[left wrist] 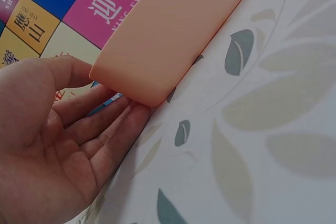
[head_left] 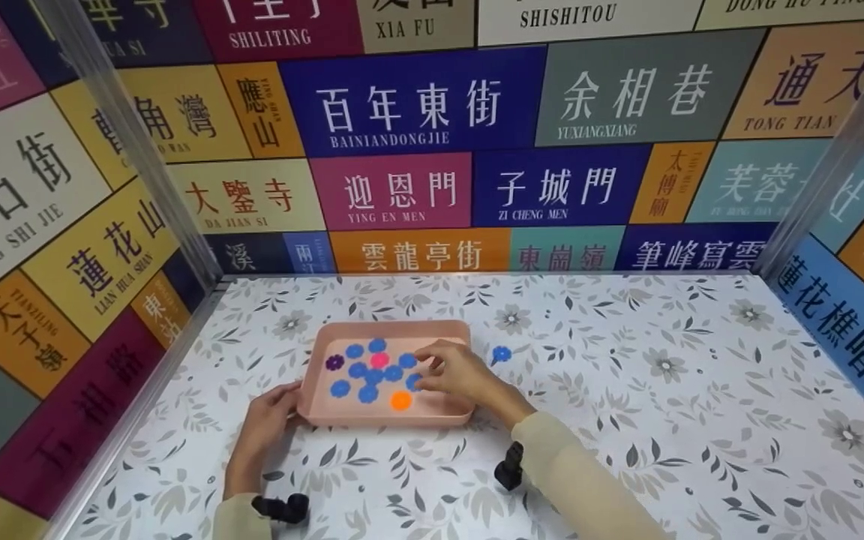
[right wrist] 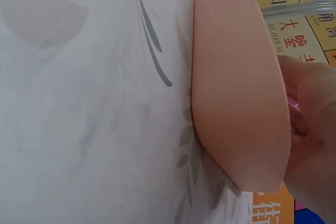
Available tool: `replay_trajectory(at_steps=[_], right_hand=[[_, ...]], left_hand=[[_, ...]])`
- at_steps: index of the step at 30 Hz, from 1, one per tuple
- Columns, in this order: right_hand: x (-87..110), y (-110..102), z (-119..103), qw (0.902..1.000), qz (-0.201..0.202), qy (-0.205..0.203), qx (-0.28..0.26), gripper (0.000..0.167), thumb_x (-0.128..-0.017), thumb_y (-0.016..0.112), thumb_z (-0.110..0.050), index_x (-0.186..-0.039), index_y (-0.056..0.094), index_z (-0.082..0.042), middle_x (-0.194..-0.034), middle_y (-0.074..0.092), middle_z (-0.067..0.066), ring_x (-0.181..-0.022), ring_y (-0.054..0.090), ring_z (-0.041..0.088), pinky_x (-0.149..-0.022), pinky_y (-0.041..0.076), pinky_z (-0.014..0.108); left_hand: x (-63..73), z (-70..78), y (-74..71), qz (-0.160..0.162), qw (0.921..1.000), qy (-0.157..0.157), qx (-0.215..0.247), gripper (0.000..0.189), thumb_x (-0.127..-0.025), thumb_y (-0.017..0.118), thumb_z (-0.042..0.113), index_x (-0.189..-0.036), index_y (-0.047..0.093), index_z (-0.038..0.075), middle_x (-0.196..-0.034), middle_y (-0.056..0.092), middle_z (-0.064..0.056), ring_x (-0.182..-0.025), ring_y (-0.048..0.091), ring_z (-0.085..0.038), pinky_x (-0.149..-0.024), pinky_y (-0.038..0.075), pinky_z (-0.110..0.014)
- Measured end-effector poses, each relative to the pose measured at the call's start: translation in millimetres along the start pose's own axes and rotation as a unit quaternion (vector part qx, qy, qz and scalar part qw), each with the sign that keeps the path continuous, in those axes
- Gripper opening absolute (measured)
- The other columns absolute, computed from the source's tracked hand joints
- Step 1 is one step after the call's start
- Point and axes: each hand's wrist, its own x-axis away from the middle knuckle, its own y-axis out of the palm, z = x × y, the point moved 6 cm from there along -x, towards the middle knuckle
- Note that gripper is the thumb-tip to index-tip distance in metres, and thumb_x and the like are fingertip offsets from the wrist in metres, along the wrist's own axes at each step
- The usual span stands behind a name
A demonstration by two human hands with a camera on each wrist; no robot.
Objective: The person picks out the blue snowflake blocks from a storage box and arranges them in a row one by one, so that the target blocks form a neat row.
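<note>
A shallow pink tray [head_left: 387,417] sits on the table, holding several blue flower-shaped pieces [head_left: 355,350], a dark purple one [head_left: 335,362], a pink one [head_left: 379,360] and an orange round piece [head_left: 400,400]. At the tray's left side, my left hand [head_left: 270,417] holds the corner; the left wrist view has its thumb by the rim and its fingers against the lower edge. My right hand [head_left: 462,373] reaches over the right rim, fingers bent down among the blue pieces. Its fingertips are partly hidden, and in the right wrist view the tray wall [right wrist: 236,77] covers them.
One blue flower-shaped piece [head_left: 502,353] lies on the table outside the tray, to its right. The floral-patterned tabletop [head_left: 627,420] meets panels of colourful street-name signs [head_left: 409,105] at the back and sides. Clear corner posts [head_left: 814,172] stand at both rear corners.
</note>
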Motion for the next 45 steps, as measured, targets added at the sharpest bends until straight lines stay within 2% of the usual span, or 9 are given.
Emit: replay_trajectory(at_steps=[3,7,10,15,19,25,31,38,45], right_hand=[[-1.9,3.1,0.8,0.9993,-0.001,0.015,0.034,0.050,-0.082,0.083,-0.023,-0.127,0.069,-0.010,-0.120,0.070,0.006,-0.093,0.066,0.019,-0.082,0.058,0.034],[-3.4,6.0,0.8,0.9969,-0.004,0.030,0.072,0.050,-0.081,0.083,-0.027,-0.127,0.069,-0.013,-0.120,0.071,0.003,-0.104,0.068,0.023,-0.092,0.056,0.042],[-4.5,8.9,1.2,0.9947,-0.009,0.033,0.097,0.050,-0.081,0.083,-0.029,-0.126,0.070,-0.014,-0.118,0.072,0.001,-0.110,0.066,0.024,-0.097,0.054,0.045],[-4.9,13.8,1.2,0.9894,-0.017,0.026,0.142,0.051,-0.078,0.085,-0.033,-0.124,0.071,-0.016,-0.109,0.071,0.001,-0.103,0.066,0.022,-0.092,0.053,0.043],[-3.2,17.1,0.3,0.9836,-0.033,0.024,0.176,0.050,-0.080,0.083,-0.037,-0.125,0.071,-0.018,-0.109,0.066,0.001,-0.100,0.064,0.022,-0.090,0.051,0.042],[-3.6,18.9,-2.3,0.9825,-0.048,0.029,0.178,0.045,-0.085,0.079,-0.037,-0.126,0.071,-0.021,-0.108,0.061,0.001,-0.093,0.058,0.020,-0.083,0.048,0.038],[-3.8,20.5,-1.7,0.9824,-0.051,0.027,0.177,0.041,-0.086,0.078,-0.037,-0.124,0.073,-0.022,-0.112,0.060,0.002,-0.096,0.058,0.021,-0.084,0.045,0.037],[-4.8,20.2,-2.8,0.9814,-0.036,-0.003,0.188,0.032,-0.084,0.080,-0.035,-0.113,0.077,-0.019,-0.101,0.064,0.001,-0.084,0.059,0.017,-0.077,0.049,0.033],[-5.9,19.1,0.1,0.9812,-0.044,0.014,0.188,0.030,-0.084,0.080,-0.035,-0.107,0.076,-0.015,-0.101,0.065,0.002,-0.087,0.062,0.018,-0.087,0.054,0.038]], left_hand=[[0.6,0.2,-0.4,0.003,1.0000,0.006,-0.002,0.045,-0.104,0.043,0.020,-0.144,0.052,0.001,-0.138,0.060,-0.024,-0.116,0.065,-0.027,-0.090,0.059,-0.030],[1.1,0.8,-0.3,0.006,0.9998,0.016,0.004,0.044,-0.104,0.045,0.020,-0.142,0.053,0.001,-0.136,0.062,-0.023,-0.115,0.065,-0.027,-0.092,0.059,-0.033],[1.0,0.0,0.3,0.005,0.9999,0.012,-0.002,0.044,-0.104,0.045,0.021,-0.142,0.054,0.002,-0.136,0.063,-0.021,-0.116,0.065,-0.026,-0.097,0.058,-0.035],[0.7,-1.4,-0.2,0.006,0.9999,0.013,-0.005,0.044,-0.104,0.043,0.021,-0.143,0.053,0.002,-0.137,0.061,-0.022,-0.119,0.064,-0.028,-0.099,0.057,-0.037],[0.3,-1.7,-0.1,0.007,0.9998,0.017,-0.004,0.043,-0.104,0.043,0.018,-0.141,0.053,0.000,-0.136,0.061,-0.024,-0.117,0.065,-0.029,-0.096,0.058,-0.036],[0.2,-0.7,-0.5,0.005,0.9998,0.018,-0.007,0.043,-0.105,0.043,0.020,-0.141,0.053,-0.001,-0.137,0.061,-0.024,-0.118,0.064,-0.030,-0.099,0.057,-0.037],[0.9,-2.2,-0.7,0.002,0.9999,0.008,-0.014,0.044,-0.105,0.041,0.022,-0.144,0.051,0.001,-0.139,0.059,-0.023,-0.124,0.061,-0.031,-0.105,0.053,-0.041],[1.2,-2.6,-0.4,0.005,0.9998,0.019,0.003,0.043,-0.105,0.043,0.018,-0.142,0.052,-0.002,-0.138,0.060,-0.025,-0.117,0.066,-0.030,-0.093,0.059,-0.035],[1.0,-1.4,-0.5,0.007,0.9997,0.024,0.005,0.042,-0.105,0.044,0.018,-0.140,0.053,-0.003,-0.137,0.060,-0.026,-0.112,0.068,-0.028,-0.092,0.060,-0.036]])
